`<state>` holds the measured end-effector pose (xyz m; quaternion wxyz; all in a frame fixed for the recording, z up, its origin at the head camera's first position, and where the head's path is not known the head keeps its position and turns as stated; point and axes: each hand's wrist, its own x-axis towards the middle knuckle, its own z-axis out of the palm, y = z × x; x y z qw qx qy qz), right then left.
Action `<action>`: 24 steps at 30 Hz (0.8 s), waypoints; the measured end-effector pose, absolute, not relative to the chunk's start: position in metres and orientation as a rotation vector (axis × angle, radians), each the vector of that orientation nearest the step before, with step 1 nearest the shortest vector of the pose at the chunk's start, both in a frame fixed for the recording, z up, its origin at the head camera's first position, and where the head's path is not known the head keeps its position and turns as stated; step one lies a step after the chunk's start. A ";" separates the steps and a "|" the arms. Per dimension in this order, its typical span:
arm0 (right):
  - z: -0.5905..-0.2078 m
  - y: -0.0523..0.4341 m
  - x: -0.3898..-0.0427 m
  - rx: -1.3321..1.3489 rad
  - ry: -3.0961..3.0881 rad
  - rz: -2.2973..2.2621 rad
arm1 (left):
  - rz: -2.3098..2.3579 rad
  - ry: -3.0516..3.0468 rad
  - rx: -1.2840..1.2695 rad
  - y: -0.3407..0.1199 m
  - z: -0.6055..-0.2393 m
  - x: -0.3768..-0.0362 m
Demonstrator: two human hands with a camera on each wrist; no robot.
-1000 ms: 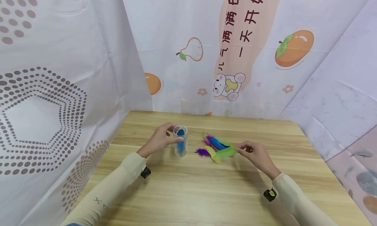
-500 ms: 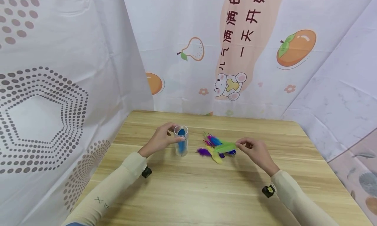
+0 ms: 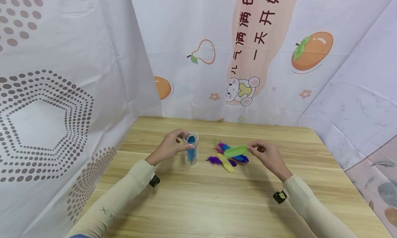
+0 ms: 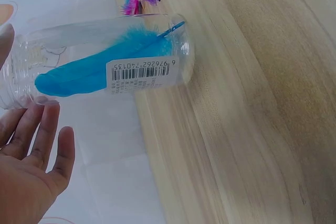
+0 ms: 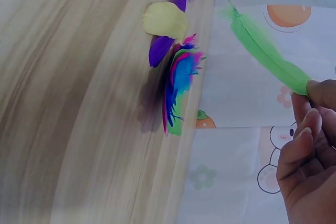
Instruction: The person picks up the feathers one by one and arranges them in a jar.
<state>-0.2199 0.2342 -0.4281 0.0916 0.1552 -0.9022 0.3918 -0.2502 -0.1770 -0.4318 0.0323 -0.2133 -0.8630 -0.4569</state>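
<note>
My left hand (image 3: 170, 146) grips a clear plastic jar (image 3: 196, 154) near its rim; the jar stands upright on the table without a lid. Inside it leans a blue feather (image 4: 79, 77), tip up, behind a white barcode label (image 4: 139, 73). Between thumb and fingertips my right hand (image 3: 269, 158) pinches a green feather (image 5: 268, 53) by its broad tip. The quill end points left, toward the jar, and the right wrist view shows the feather raised above the table. Beneath it lies a pile of feathers, with a yellow feather (image 3: 226, 163), a purple feather (image 3: 214, 160) and blue feathers (image 3: 241, 158).
The wooden table (image 3: 198, 203) has its back edge against a printed white curtain (image 3: 192, 79). Another patterned curtain (image 3: 105, 58) hangs along the left side. Small black wrist cameras (image 3: 280, 197) sit under both forearms.
The right hand has lifted the green feather off the pile, a little up and away, uncovering the yellow and dark blue feathers beneath. The left hand keeps its hold on the jar.
</note>
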 end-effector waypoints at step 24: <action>-0.413 0.213 -0.238 0.487 -2.614 1.195 | -1.421 -2.635 -0.673 -0.178 -0.432 -0.251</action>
